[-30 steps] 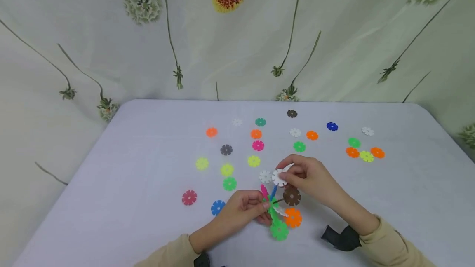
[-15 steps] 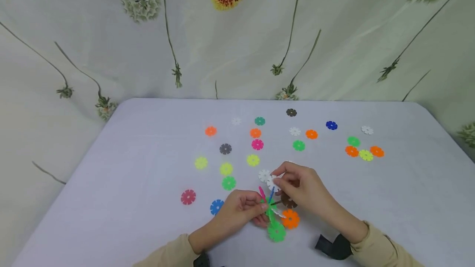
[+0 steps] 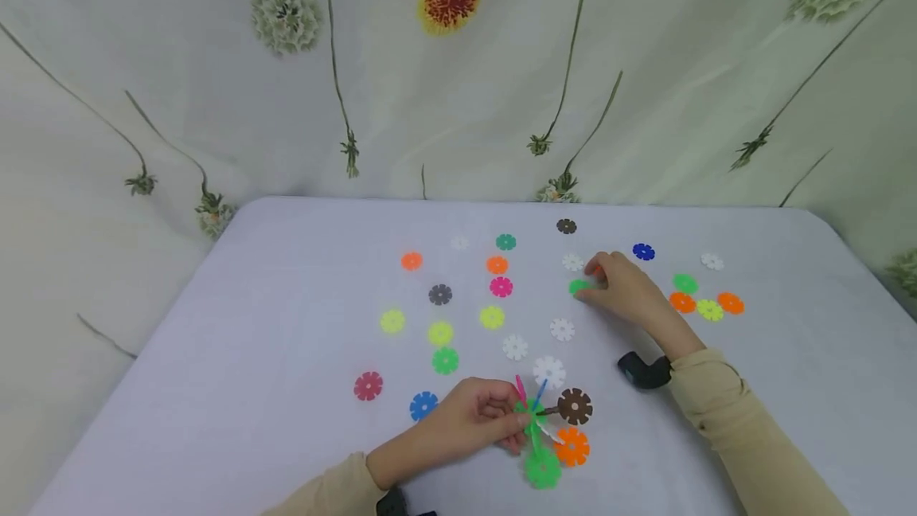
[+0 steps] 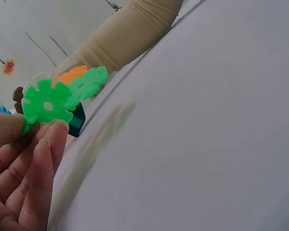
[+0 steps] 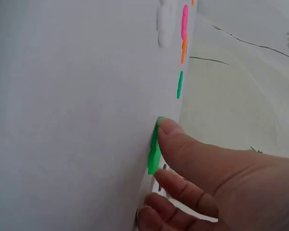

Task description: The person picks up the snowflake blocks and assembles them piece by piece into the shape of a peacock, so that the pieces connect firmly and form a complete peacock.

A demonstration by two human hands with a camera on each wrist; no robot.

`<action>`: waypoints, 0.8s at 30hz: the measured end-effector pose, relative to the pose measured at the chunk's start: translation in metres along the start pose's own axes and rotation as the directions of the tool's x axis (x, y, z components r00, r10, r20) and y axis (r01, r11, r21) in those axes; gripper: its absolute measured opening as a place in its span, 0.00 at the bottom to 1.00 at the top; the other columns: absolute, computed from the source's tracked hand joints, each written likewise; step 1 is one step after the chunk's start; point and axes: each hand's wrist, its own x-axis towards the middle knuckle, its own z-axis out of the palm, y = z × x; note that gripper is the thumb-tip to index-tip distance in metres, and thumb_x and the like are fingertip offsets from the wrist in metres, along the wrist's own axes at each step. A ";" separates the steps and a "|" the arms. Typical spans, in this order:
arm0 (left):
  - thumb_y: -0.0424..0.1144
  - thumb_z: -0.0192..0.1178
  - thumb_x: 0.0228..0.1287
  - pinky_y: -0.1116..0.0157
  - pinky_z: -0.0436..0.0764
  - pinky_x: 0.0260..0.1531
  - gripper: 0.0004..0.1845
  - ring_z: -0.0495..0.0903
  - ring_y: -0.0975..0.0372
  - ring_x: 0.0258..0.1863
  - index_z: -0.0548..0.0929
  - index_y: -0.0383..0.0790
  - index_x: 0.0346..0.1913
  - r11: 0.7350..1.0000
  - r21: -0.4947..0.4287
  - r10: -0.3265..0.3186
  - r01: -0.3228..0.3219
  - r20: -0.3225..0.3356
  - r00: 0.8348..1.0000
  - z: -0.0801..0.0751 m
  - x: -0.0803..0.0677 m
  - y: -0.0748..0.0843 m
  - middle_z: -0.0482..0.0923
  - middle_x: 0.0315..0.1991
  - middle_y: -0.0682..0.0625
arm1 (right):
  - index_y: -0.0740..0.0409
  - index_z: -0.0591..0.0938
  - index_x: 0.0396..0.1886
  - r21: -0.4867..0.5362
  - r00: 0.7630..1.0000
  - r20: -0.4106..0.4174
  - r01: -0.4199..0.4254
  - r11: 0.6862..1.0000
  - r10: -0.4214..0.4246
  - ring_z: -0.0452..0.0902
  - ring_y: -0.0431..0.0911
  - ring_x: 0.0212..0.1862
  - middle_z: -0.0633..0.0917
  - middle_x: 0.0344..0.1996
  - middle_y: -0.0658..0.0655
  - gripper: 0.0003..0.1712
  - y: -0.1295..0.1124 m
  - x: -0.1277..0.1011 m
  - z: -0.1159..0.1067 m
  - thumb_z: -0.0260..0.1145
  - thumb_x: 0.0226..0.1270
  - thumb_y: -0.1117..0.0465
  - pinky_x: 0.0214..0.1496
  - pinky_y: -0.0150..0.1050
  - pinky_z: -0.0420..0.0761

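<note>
Disc cluster [image 3: 534,436], lower center of the frame: slotted plastic flower shapes joined at angles, some edge-on. Left to right it runs pink, green, blue, white, brown, orange, with another green at the bottom. Loose green disc [image 3: 577,287] sits right of center, partly covered by the hand.

Table [image 3: 286,325]: pale, plain top, other discs [image 3: 492,318] scattered from center-left to upper right. Backdrop [image 3: 659,118] across the top: light cloth, printed flowers, yellow-red bloom top center.

Left hand [image 3: 480,419] extends from lower left, thumb and fingers pinching the cluster by a green piece. Right hand [image 3: 625,287], right of center: thumb and fingers apart, thumb tip touching the loose green disc; can't tell if the index does. Both sleeves [image 3: 738,412] tan.
</note>
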 end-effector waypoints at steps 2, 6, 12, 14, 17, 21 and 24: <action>0.29 0.57 0.64 0.62 0.82 0.31 0.08 0.81 0.65 0.25 0.76 0.25 0.32 1.000 0.001 0.009 -0.009 0.015 1.000 0.000 0.001 0.000 0.81 0.27 0.43 | 0.65 0.74 0.39 -0.011 1.000 0.015 0.016 1.000 -0.015 0.69 0.53 0.35 0.75 0.33 0.59 0.17 0.002 0.002 0.001 0.70 0.57 0.61 0.38 0.45 0.72; 0.29 0.55 0.66 0.63 0.82 0.31 0.07 0.81 0.65 0.25 0.75 0.24 0.33 1.000 -0.008 0.007 -0.007 0.048 0.999 -0.001 0.001 0.000 0.80 0.28 0.42 | 0.62 0.75 0.36 0.035 0.997 0.009 0.082 0.996 -0.082 0.69 0.49 0.31 0.77 0.27 0.55 0.10 -0.004 -0.004 0.005 0.68 0.59 0.65 0.34 0.42 0.72; 0.30 0.51 0.69 0.63 0.82 0.32 0.08 0.80 0.65 0.27 0.73 0.27 0.34 1.000 -0.004 0.001 -0.001 0.092 0.996 -0.001 0.002 -0.002 0.80 0.28 0.41 | 0.62 0.76 0.45 0.328 0.974 0.089 0.168 0.930 -0.207 0.77 0.48 0.25 0.81 0.18 0.53 0.13 -0.039 -0.031 0.013 0.65 0.62 0.67 0.29 0.38 0.75; 0.31 0.50 0.70 0.62 0.82 0.32 0.08 0.79 0.65 0.26 0.72 0.27 0.34 1.000 0.012 0.002 -0.003 0.098 0.995 -0.001 0.002 -0.002 0.79 0.27 0.39 | 0.61 0.76 0.44 0.416 0.960 0.126 0.177 0.892 -0.249 0.79 0.48 0.25 0.81 0.18 0.54 0.12 -0.052 -0.040 0.014 0.65 0.61 0.67 0.29 0.38 0.76; 0.31 0.48 0.71 0.62 0.82 0.32 0.08 0.79 0.65 0.26 0.72 0.27 0.35 1.000 0.026 0.008 -0.011 0.102 0.995 -0.002 0.002 -0.001 0.78 0.27 0.36 | 0.60 0.78 0.42 0.451 0.946 0.162 0.181 0.874 -0.279 0.80 0.46 0.25 0.81 0.17 0.51 0.09 -0.065 -0.050 0.019 0.64 0.63 0.66 0.29 0.37 0.76; 0.31 0.48 0.71 0.62 0.82 0.31 0.08 0.78 0.65 0.25 0.72 0.27 0.35 0.999 0.043 0.018 -0.022 0.093 0.995 -0.002 0.002 0.000 0.78 0.26 0.36 | 0.60 0.80 0.41 0.441 0.940 0.197 0.169 0.881 -0.279 0.74 0.41 0.19 0.80 0.15 0.48 0.07 -0.073 -0.055 0.025 0.62 0.65 0.65 0.23 0.32 0.71; 0.31 0.48 0.71 0.63 0.82 0.30 0.09 0.77 0.65 0.23 0.73 0.28 0.35 0.998 0.049 0.024 -0.028 0.081 0.996 -0.002 0.002 -0.001 0.78 0.25 0.36 | 0.58 0.79 0.39 0.446 0.937 0.222 0.148 0.883 -0.269 0.65 0.41 0.15 0.78 0.14 0.48 0.04 -0.075 -0.056 0.027 0.62 0.65 0.64 0.19 0.30 0.63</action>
